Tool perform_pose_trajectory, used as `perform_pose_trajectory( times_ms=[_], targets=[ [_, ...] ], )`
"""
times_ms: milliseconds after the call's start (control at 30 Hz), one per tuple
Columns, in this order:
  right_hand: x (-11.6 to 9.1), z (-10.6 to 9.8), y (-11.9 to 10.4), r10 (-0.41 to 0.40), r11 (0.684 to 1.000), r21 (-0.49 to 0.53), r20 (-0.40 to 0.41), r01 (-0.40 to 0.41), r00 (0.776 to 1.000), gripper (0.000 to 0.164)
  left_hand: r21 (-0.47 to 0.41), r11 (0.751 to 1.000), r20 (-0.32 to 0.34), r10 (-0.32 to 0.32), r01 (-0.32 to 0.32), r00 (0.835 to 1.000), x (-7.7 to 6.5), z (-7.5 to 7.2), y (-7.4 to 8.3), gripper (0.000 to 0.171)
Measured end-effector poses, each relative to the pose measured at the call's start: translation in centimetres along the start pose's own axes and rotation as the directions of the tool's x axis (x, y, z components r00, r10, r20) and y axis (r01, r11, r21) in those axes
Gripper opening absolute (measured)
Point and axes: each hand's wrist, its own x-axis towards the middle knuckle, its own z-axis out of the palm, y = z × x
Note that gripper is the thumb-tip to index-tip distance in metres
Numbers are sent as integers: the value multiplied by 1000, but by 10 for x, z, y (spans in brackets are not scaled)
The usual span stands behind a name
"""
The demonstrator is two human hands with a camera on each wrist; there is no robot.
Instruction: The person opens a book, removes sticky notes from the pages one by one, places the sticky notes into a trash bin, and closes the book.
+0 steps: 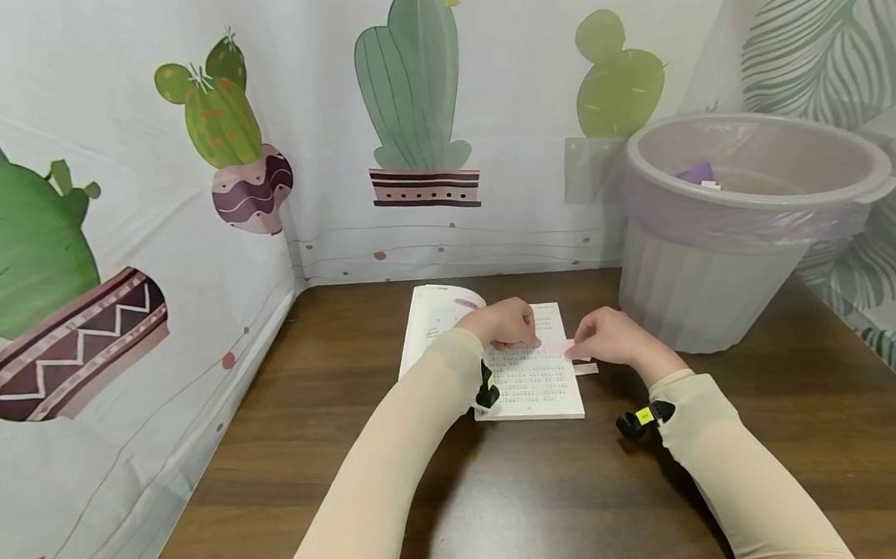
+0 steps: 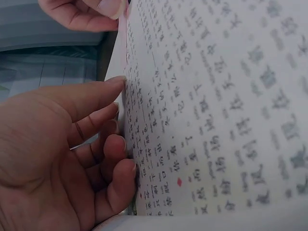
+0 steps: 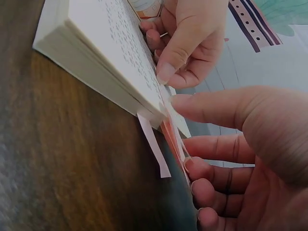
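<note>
An open book (image 1: 536, 400) with printed text lies on the table. My left hand (image 1: 502, 322) rests on its right page, fingers loosely bent and fingertips against the paper. At that page's outer edge, my right hand (image 1: 609, 336) pinches a thin pink paper strip (image 3: 174, 137) between thumb and fingers. Both hands' fingertips are close together in the right wrist view. A second pale pink strip (image 1: 586, 369) sticks out from the pages just below, bent near its end in the right wrist view. The strip's inner end is partly hidden by the fingers.
A grey bin (image 1: 707, 274) with a plastic liner stands at the back right, close behind my right hand; a purple item (image 1: 696, 173) shows inside. Cactus-print cloth (image 1: 516, 91) hangs behind the brown wooden table (image 1: 528, 500). Black straps circle both wrists.
</note>
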Motion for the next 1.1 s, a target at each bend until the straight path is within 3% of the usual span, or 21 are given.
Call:
perform_pose_trajectory(
  times_ms=[433, 733, 1100],
  targets=[
    [1, 4, 0, -16, 1000, -12, -19, 16, 1000, 17, -13, 1000, 19, -23, 23, 1000, 1, 1, -3, 22],
    [-2, 3, -6, 32, 999, -5, 3, -32, 999, 18, -23, 999, 20, -23, 23, 1000, 3, 1, -2, 25],
    [-5, 5, -12, -46, 998, -34, -12, 46, 999, 8, -21, 999, 17, -43, 44, 999, 2, 2, -1, 26]
  ],
)
